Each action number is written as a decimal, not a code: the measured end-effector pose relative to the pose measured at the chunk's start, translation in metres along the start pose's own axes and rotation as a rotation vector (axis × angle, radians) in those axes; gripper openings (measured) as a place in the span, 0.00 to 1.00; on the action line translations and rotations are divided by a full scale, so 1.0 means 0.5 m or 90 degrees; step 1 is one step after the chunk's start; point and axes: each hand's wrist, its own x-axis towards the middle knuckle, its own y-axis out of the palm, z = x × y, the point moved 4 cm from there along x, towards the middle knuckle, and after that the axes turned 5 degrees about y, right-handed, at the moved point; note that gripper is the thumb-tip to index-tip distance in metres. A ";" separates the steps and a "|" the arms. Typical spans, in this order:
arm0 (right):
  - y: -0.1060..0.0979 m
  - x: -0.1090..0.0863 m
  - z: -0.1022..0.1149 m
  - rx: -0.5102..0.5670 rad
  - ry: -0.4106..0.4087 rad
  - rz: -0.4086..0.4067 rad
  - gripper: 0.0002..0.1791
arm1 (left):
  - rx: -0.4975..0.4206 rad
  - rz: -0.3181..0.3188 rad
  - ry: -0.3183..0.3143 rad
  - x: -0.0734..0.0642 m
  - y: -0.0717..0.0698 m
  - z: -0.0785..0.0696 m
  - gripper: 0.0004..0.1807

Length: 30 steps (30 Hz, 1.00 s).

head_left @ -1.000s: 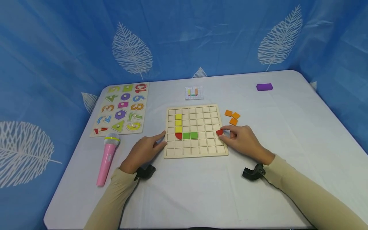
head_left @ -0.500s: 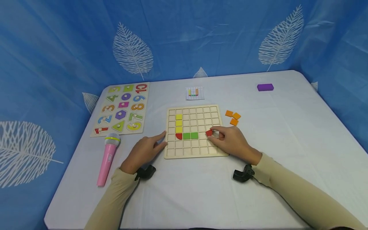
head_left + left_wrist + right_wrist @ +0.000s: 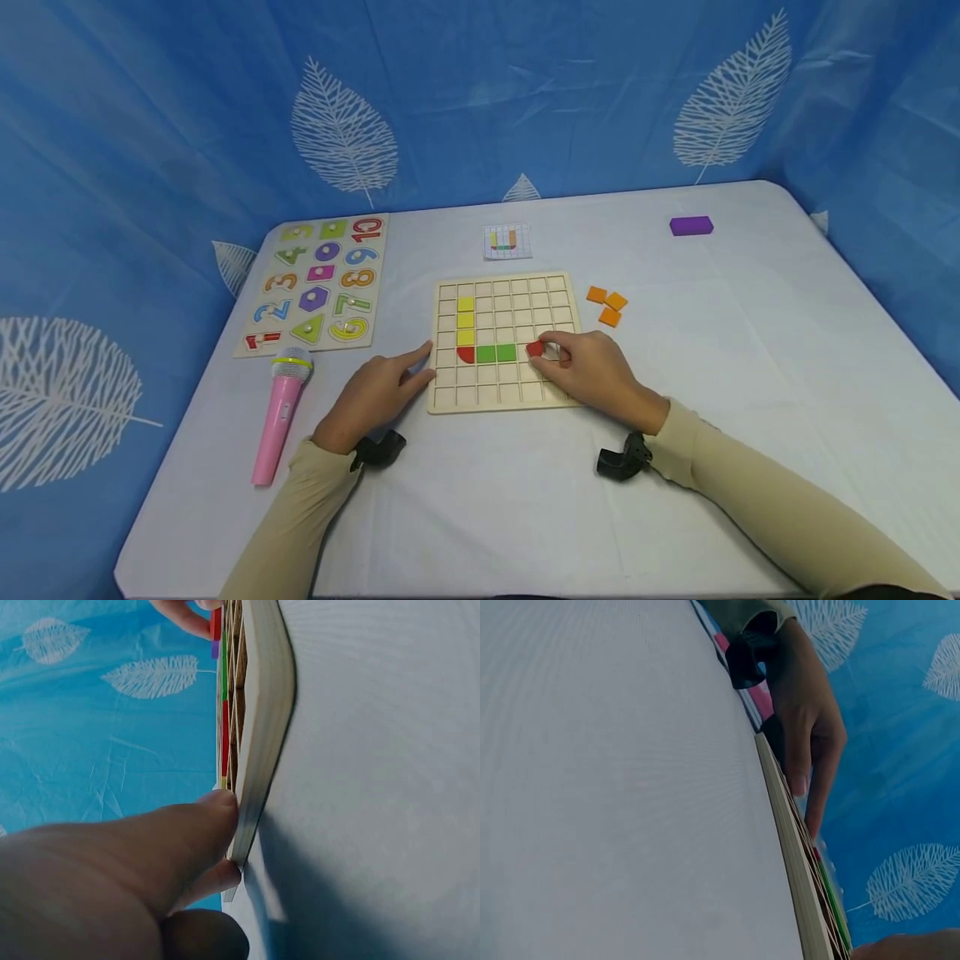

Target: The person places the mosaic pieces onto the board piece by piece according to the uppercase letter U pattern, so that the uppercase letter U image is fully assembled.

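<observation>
A wooden grid board point(image 3: 502, 400) lies mid-table. Set in its cells are several yellow square tiles point(image 3: 466, 320) in a column, a red quarter-round tile point(image 3: 467, 356) below them, and two green square tiles point(image 3: 497, 353) beside that. My right hand point(image 3: 600, 371) pinches a red tile point(image 3: 534, 349) between thumb and forefinger, over the same row, just right of the green ones; the fingertips hide part of it. At the board's left edge, my left hand point(image 3: 372, 395) rests its thumb and extended forefinger against the rim; the left wrist view shows the thumb point(image 3: 214, 814) touching it.
Several orange square tiles point(image 3: 609, 317) lie right of the board. Behind it is a small pattern card point(image 3: 507, 242). A number puzzle board point(image 3: 318, 283) and a pink toy microphone point(image 3: 279, 421) are at left, a purple block point(image 3: 691, 226) at back right.
My right hand has carried the red tile leftward from the board's right edge to beside the green tiles, slowing in the last half second. The left hand has stayed in place.
</observation>
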 end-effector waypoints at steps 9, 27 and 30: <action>0.013 0.004 0.017 -0.031 0.004 -0.010 0.19 | -0.001 -0.002 -0.002 0.001 0.001 0.002 0.32; 0.018 0.009 0.024 -0.040 -0.004 -0.031 0.17 | 0.002 0.000 0.001 0.001 0.001 0.003 0.32; 0.018 0.008 0.023 -0.041 -0.001 -0.031 0.17 | 0.002 0.001 0.000 0.001 0.002 0.003 0.32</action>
